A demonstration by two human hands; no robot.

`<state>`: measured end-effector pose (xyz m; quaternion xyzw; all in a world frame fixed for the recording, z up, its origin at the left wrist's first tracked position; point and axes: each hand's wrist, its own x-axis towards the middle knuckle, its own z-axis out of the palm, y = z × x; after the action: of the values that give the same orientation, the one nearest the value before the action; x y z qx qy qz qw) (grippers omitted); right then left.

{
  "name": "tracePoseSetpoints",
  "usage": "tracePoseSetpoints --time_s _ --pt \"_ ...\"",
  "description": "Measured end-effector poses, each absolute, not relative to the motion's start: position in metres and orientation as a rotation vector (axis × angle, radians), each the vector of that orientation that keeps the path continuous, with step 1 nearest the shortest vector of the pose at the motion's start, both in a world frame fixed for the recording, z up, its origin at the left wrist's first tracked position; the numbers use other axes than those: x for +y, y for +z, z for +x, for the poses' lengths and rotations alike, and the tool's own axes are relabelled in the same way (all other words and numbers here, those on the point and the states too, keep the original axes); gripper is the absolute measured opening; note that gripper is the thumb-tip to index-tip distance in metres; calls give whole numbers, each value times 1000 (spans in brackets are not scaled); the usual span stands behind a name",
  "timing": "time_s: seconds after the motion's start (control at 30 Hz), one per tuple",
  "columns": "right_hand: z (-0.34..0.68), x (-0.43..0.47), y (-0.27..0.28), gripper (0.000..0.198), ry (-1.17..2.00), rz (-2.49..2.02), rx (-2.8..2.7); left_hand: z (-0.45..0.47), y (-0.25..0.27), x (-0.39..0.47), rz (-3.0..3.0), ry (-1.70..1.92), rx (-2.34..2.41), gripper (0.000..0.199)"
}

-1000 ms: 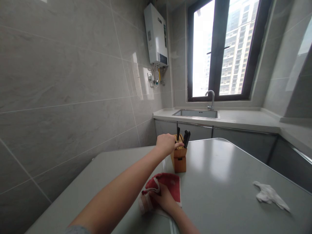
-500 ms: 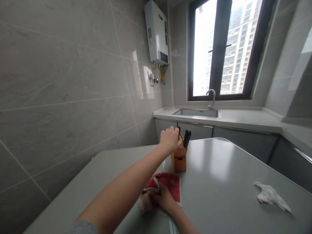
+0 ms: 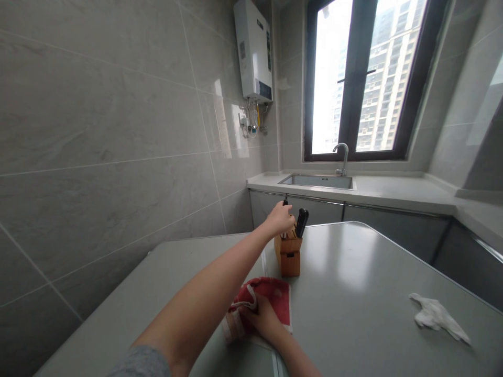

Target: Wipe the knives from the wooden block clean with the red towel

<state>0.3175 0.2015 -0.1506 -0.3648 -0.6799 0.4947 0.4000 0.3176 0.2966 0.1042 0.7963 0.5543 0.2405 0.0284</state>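
wooden block (image 3: 288,255) stands on the worktop (image 3: 353,293); left hand (image 3: 280,218) above it clenches a knife handle (image 3: 285,201), lifting upright. right hand (image 3: 264,318), near the block, pins a red cloth (image 3: 277,297) flat.

A crumpled white tissue (image 3: 438,317) is lying on the grey bench (image 3: 361,283), well off to the right near its edge. Beyond the bench, a pale counter (image 3: 393,189) is running along under the window (image 3: 369,78), with a steel sink (image 3: 317,181) sunk into it and a curved tap (image 3: 342,157) standing just behind the basin. High-rise blocks are showing through the window glass. A white water heater (image 3: 254,50) is hanging on the tiled wall (image 3: 98,131) in the corner, pipes and a yellow valve (image 3: 253,119) dangling just beneath it. Grey cabinet fronts (image 3: 393,222) are sitting below the counter.
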Motion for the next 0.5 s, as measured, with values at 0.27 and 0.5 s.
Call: tracePoseSetpoints --time_s 0.27,0.5 --pt "320 196 -141 32 1241 -932 -1722 310 123 283 2465 1276 1407 46" --pt "320 197 -140 29 1252 -894 -1731 307 166 267 2459 1781 1045 48"
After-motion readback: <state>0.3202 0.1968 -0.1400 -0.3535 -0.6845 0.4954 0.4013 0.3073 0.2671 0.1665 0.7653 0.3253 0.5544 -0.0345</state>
